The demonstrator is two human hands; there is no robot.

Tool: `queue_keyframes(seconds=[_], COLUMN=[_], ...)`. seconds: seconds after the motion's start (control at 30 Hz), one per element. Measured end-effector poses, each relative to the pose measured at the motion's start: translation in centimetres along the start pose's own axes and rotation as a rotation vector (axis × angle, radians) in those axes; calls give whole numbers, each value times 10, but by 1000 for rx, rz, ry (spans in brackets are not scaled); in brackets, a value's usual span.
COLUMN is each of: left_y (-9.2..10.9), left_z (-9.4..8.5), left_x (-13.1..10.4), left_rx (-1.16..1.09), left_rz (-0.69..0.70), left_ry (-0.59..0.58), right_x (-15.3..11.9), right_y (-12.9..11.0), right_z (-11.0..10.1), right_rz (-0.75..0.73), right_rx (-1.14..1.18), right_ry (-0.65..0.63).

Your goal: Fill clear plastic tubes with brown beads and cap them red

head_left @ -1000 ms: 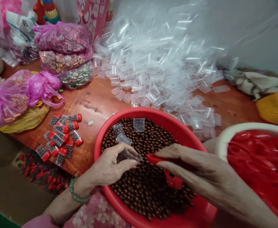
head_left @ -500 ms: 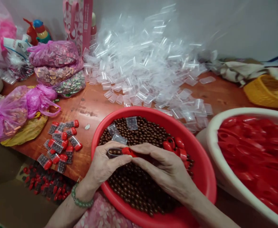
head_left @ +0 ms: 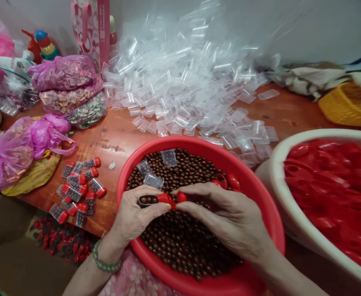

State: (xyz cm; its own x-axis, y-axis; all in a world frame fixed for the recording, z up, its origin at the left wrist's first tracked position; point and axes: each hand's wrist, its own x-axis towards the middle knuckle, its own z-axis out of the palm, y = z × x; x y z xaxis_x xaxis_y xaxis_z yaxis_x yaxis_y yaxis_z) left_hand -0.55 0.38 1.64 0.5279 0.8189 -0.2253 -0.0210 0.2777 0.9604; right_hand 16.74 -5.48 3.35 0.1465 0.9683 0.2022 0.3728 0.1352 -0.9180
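Observation:
Over the basin, my left hand (head_left: pixel 137 211) is closed round a small clear plastic case (head_left: pixel 148 200) lying on its side, with brown balls showing inside. A red cap (head_left: pixel 167 200) sits at the case's right end, under my left thumb tip. Pinched between the thumb and fingers of my right hand (head_left: pixel 229 213) is the red lid piece (head_left: pixel 181 197) of that cap; whether it is joined to the cap I cannot tell. Beneath both hands, brown balls (head_left: pixel 186 246) fill much of the red basin (head_left: pixel 274 230). Clear cases (head_left: pixel 168 158) and loose red caps (head_left: pixel 233 181) lie on the balls.
Filled red-capped cases (head_left: pixel 73 192) lie left on the wooden table (head_left: pixel 118 139), above a cardboard box (head_left: pixel 7 242) holding more. Clear cases (head_left: pixel 180 82) are heaped behind. A white tub (head_left: pixel 275 164) of red caps stands right. Pink bags (head_left: pixel 64 74) and a yellow basket (head_left: pixel 337 107) sit further back.
My right hand has shifted slightly right, and the red lid piece between its fingers now shows apart from the cap's body. My left hand still holds the case. The view has shifted a little.

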Motion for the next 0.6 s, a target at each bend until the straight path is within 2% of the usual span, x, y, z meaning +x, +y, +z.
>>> queue_keyframes(seconds=[0.1,0.2,0.33,0.47,0.6], left_y=[-1,-2,-1,-2,-4], left_z=[1,1,0,-2,0], left_x=[0,0,2,3,1], left_rx=[-53,-103,-105,-130,-142], left_rz=[-50,-94,-93,-60,-125], left_ry=[-4,0,-13,-82,-166], right_x=[1,-2,-4,2,6], right_y=[0,0,2,5,6], right_z=[5,10,14,15,10], right_rz=[-172,-226,-128,-26,-61], right_rx=[-122,-168,-96,33,19], right_ry=[-70,-68,-52,-41,-69])
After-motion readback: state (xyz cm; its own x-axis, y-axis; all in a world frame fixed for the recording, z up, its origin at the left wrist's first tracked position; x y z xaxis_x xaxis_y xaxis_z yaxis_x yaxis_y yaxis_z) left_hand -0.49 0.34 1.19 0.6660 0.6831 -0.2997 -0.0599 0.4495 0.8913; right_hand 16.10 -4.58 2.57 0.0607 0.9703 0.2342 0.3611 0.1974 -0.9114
